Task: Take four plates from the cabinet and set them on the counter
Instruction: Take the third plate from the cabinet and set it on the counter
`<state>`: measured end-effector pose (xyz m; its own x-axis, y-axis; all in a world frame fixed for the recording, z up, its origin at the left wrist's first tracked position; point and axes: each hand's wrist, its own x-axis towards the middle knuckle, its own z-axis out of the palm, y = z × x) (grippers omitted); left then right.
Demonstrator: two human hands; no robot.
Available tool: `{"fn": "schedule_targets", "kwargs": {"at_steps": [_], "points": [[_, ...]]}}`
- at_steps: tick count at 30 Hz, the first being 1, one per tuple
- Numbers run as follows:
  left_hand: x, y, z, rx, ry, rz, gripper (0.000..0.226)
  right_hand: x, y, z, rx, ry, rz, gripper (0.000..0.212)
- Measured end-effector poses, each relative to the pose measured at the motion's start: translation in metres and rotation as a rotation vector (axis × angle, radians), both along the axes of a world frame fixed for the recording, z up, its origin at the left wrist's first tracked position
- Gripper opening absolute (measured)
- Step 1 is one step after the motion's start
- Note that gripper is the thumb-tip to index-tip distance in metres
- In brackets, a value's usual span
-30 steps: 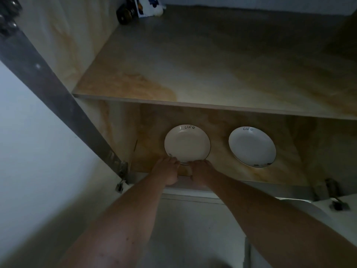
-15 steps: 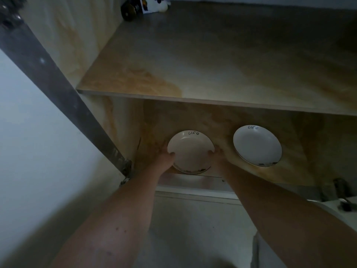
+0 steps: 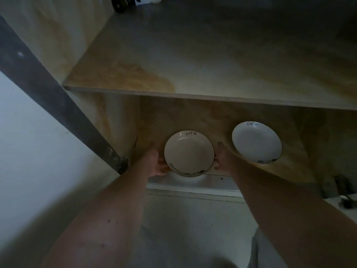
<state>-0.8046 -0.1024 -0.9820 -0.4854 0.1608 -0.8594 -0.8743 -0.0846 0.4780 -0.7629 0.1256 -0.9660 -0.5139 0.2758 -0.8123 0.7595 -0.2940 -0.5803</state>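
A cream plate with "Life" lettered on its far rim is at the front of the lower cabinet shelf, overhanging the shelf's front edge. My left hand grips its left rim and my right hand grips its right rim. A second white plate of the same kind lies on the shelf just to the right, close to my right hand. No other plates are visible.
An upper shelf juts out above the plates, with a dark round object at its back left. The open cabinet door's dark edge runs diagonally on the left. A metal hinge sits lower right.
Both hands moved from the shelf's front edge to the sides of the left plate and took hold of it. The plate has come forward over the shelf edge.
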Motion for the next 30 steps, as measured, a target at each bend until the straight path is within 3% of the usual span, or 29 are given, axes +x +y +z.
{"fn": "schedule_targets", "kwargs": {"at_steps": [12, 19, 30], "points": [[0.005, -0.002, -0.004, 0.021, -0.059, -0.025, 0.080, 0.010, 0.008, -0.004, -0.158, -0.098, 0.083, 0.056], [-0.001, -0.017, 0.005, -0.063, 0.117, -0.007, 0.059, -0.006, -0.002, 0.015, -0.202, -0.039, 0.120, 0.051], [0.007, -0.036, 0.038, -0.137, 0.243, 0.061, 0.055, -0.019, -0.002, 0.044, -0.237, 0.019, 0.273, 0.041]]}}
